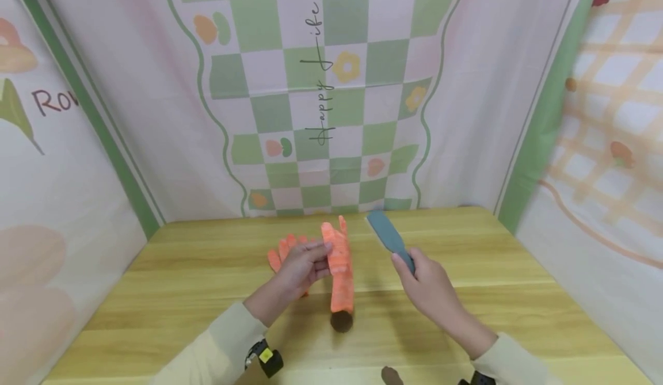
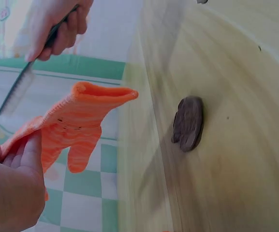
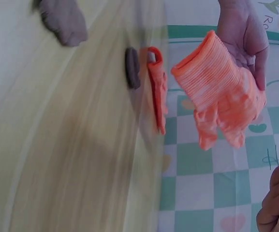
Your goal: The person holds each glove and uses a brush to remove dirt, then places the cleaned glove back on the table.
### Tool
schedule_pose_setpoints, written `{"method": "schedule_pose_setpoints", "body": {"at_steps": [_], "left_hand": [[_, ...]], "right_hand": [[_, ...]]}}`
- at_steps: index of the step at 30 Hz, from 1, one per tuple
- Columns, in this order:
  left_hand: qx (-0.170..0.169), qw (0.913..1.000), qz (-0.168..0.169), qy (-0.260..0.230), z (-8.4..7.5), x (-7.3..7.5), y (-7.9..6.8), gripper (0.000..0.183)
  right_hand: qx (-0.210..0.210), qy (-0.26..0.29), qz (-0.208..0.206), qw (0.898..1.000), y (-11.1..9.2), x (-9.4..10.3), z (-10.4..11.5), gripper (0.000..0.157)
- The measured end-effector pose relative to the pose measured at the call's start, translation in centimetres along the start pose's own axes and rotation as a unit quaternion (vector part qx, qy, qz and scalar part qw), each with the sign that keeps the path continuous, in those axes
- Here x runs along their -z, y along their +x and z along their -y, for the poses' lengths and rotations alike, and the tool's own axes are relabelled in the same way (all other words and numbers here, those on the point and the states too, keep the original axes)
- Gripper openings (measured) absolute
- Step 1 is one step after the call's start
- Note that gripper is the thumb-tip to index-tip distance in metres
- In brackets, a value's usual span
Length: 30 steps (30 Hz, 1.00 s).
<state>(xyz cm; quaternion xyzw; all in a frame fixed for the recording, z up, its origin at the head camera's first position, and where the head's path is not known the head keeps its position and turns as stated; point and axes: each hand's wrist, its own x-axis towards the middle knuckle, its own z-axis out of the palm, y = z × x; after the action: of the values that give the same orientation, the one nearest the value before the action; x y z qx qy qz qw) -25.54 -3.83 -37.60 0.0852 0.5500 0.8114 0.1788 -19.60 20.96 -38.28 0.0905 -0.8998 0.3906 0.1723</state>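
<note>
My left hand (image 1: 303, 267) pinches an orange knit glove (image 1: 340, 258) by its side and holds it above the table. In the left wrist view, the cuff of this glove gapes and small dark marks show on the knit. To the right, my right hand (image 1: 427, 287) grips a blue-grey brush (image 1: 385, 232) by its handle. Pale bristles show along the brush (image 2: 16, 92) in the left wrist view, apart from the glove. Partly hidden behind my left hand, a second orange glove (image 1: 284, 250) lies on the table.
A dark brown clay-like lump (image 1: 342, 320) lies on the wooden table (image 1: 217, 310) below the held glove's cuff. Another brown lump (image 1: 392, 375) is near the front edge. Printed cloth (image 1: 347, 16) hangs behind and at both sides.
</note>
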Motion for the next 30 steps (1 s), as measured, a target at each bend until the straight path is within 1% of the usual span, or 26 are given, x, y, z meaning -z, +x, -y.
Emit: {"method": "schedule_pose_setpoints", "body": {"at_steps": [5,7,14,21,26,30], "left_hand": [[0.003,1.0000,0.002,0.001,0.5,-0.4,-0.2,0.022],[0.002,1.0000,0.001,0.003,0.7,-0.6,-0.3,0.025],[-0.001,1.0000,0.005,0.007,1.1,-1.5,-0.6,0.032],[0.001,0.9996,0.016,0.023,1.4,-2.1,-0.8,0.035],[0.001,0.9989,0.036,0.029,1.5,-2.4,-0.9,0.035],[0.002,0.9984,0.052,0.023,1.6,-2.4,-1.0,0.035]], "right_hand": [[-0.028,0.039,0.006,0.999,0.3,-0.6,1.3,0.038],[-0.034,0.046,0.007,0.998,0.3,-0.9,1.8,0.037],[-0.042,0.064,0.013,0.997,0.5,-2.1,3.2,0.024],[-0.055,0.089,0.031,0.994,0.5,-3.5,4.0,0.020],[-0.053,0.109,0.043,0.992,0.4,-4.2,4.3,0.020],[-0.043,0.101,0.036,0.993,0.5,-4.6,4.2,0.021]]}}
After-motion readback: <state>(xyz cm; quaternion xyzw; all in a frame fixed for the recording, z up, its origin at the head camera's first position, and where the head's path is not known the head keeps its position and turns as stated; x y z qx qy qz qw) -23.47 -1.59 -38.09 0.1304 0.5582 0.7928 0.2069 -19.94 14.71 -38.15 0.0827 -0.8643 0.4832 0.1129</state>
